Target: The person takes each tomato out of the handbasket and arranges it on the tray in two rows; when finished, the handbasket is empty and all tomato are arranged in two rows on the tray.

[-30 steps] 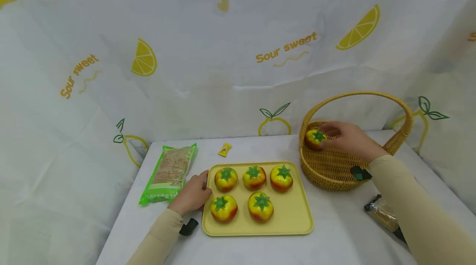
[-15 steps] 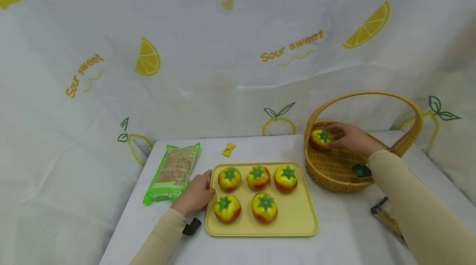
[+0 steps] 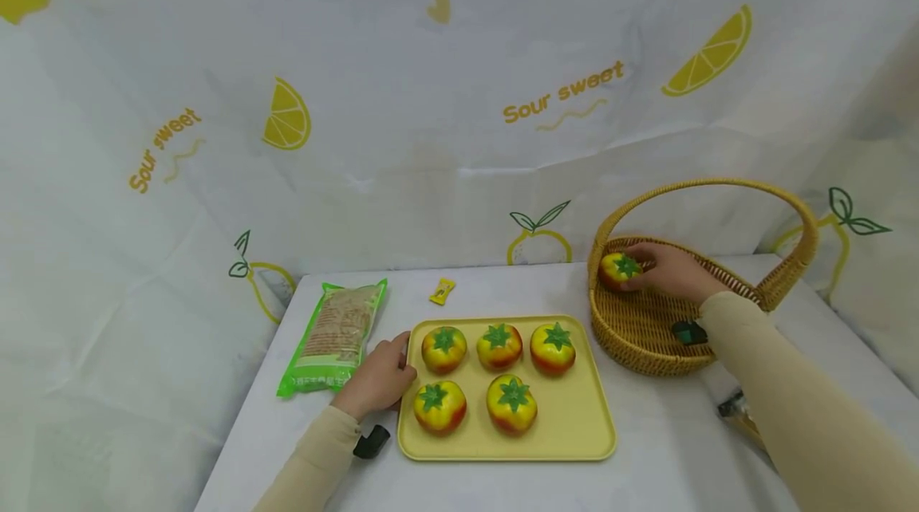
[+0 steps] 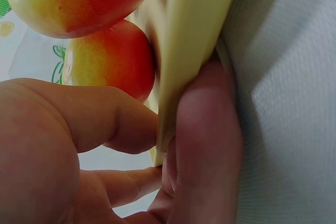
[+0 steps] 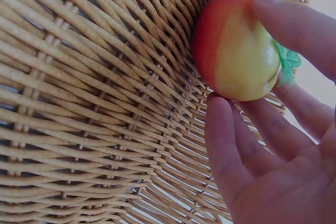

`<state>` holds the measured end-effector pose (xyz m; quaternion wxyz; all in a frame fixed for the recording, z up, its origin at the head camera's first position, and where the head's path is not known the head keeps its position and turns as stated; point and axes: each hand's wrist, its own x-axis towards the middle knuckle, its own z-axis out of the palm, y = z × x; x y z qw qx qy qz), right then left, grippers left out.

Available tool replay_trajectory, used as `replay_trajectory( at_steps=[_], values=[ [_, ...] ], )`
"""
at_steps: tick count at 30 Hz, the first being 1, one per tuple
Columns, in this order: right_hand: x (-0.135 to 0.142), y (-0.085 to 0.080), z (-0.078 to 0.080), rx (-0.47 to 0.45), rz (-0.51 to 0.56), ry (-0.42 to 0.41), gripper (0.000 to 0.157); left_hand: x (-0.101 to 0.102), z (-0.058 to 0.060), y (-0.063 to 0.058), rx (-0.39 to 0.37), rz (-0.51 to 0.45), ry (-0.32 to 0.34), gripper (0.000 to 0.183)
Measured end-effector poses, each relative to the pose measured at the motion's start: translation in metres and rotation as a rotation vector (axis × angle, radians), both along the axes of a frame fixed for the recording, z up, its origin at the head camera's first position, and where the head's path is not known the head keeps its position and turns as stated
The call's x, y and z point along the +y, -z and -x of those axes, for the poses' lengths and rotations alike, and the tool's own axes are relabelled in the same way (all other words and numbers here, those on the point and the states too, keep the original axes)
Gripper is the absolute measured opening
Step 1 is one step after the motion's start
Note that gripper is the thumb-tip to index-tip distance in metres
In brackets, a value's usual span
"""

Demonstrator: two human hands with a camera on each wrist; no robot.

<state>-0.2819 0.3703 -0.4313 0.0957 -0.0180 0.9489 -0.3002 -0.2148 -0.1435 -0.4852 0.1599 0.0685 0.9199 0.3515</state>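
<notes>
Inside the left end of a wicker basket [image 3: 639,352], my right hand [image 3: 673,271] holds a glossy yellow-red persimmon [image 3: 617,270] with a green leafy cap. In the right wrist view, thumb and fingers curve about that persimmon [image 5: 236,51], which lies against the woven basket [image 5: 105,93]. My left hand [image 3: 379,378] grips the left edge of a pale yellow tray [image 3: 567,416]. The left wrist view shows its fingers [image 4: 210,124] pinching the tray's rim [image 4: 191,24], one finger reaching underneath. Several similar persimmons [image 3: 511,404] stand on the tray in two rows.
A green-edged bag of brown contents [image 3: 333,332] lies left of the tray. Behind the tray is a small yellow wrapped packet [image 3: 442,290]. The right forearm partly covers a clear package [image 3: 739,408]. A printed white cloth [image 3: 402,113] hangs behind the table.
The head view has shifted slightly. My right hand has settled a little closer onto the persimmon in the basket. The left hand stays at the tray's edge.
</notes>
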Motion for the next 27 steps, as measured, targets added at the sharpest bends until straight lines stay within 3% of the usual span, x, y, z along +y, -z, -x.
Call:
replay_trajectory(
  at_steps=[11, 20, 27],
  values=[
    [-0.002, -0.007, -0.008, 0.020, -0.039, -0.021, 0.074, 0.001, -0.001, 0.001, -0.006, 0.007, -0.012, 0.071],
    [-0.004, -0.027, -0.029, 0.061, -0.080, -0.065, 0.079, -0.001, 0.001, 0.004, 0.003, 0.000, 0.006, 0.071],
    [-0.010, -0.041, -0.051, 0.094, -0.090, -0.080, 0.084, 0.001, -0.001, -0.001, 0.005, 0.013, 0.003, 0.071]
  ],
)
